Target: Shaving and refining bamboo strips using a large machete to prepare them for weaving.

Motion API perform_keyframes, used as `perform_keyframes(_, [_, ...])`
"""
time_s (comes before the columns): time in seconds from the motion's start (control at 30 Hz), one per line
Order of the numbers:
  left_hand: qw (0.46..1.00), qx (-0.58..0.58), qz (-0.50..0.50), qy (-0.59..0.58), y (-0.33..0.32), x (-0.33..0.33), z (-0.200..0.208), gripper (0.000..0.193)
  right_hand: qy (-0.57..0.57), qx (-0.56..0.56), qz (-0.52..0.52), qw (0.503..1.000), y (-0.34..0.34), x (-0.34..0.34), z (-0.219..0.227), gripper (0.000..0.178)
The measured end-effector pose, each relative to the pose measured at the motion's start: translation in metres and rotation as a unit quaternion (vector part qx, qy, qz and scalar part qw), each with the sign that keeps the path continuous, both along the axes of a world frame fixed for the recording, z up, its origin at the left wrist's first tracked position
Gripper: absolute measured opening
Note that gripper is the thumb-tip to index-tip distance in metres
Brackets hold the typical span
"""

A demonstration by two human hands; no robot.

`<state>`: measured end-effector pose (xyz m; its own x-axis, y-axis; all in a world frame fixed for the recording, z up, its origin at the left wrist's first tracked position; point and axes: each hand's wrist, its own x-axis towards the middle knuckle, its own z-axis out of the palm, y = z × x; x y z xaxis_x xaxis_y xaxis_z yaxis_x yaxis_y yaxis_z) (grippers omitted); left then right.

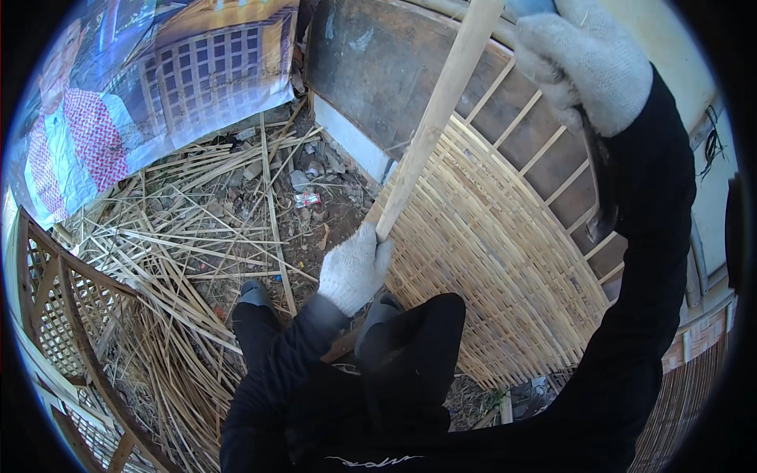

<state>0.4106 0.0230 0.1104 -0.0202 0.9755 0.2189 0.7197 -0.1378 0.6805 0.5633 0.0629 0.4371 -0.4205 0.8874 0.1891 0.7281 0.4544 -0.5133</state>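
My left hand, in a white knitted glove, is closed around the lower end of a long pale wooden pole. The pole slants up and right, out of the top of the view. My right hand, also gloved, is raised at the upper right and closed on a tool with a dark, slightly curved blade, which hangs below the fist. Something blue shows at the fist's far side, at the top edge. Beneath the pole and right arm lies a woven bamboo panel, its bare strips running out at the far right.
Loose split bamboo strips litter the ground to the left, among rubble. A dark board leans at the back beside a printed banner. At the near left stands a wooden lattice frame. My feet are between strips and panel.
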Motion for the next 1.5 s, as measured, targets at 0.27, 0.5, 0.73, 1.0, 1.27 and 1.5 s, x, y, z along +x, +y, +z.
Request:
perform_keyframes(0.27, [0.999, -0.034, -0.001, -0.014, -0.007, -0.015, -0.046, 0.026, -0.111, 0.227, 0.107, 0.962, 0.017, -0.008, -0.036, 0.050])
perform_keyframes(0.5, [0.996, 0.018, -0.046, -0.078, -0.021, -0.013, -0.007, 0.033, 0.069, 0.023, 0.068, 0.995, 0.012, 0.027, -0.020, 0.046])
perform_keyframes(0.73, [0.999, -0.038, -0.019, -0.018, -0.032, -0.027, -0.072, 0.028, -0.080, 0.134, 0.032, 0.987, -0.007, -0.016, -0.046, 0.052])
perform_keyframes(1.0, [0.997, -0.069, -0.010, -0.024, -0.034, -0.040, -0.069, 0.030, -0.008, 0.090, 0.056, 0.994, -0.028, -0.032, -0.046, 0.042])
perform_keyframes(1.27, [0.999, -0.013, -0.044, -0.029, -0.031, -0.047, -0.061, 0.025, -0.110, 0.256, 0.089, 0.956, 0.008, -0.022, -0.075, 0.041])
perform_keyframes(1.5, [0.995, -0.016, -0.051, -0.079, -0.016, -0.042, -0.076, 0.028, -0.157, 0.256, 0.000, 0.954, -0.006, -0.050, -0.070, 0.035])
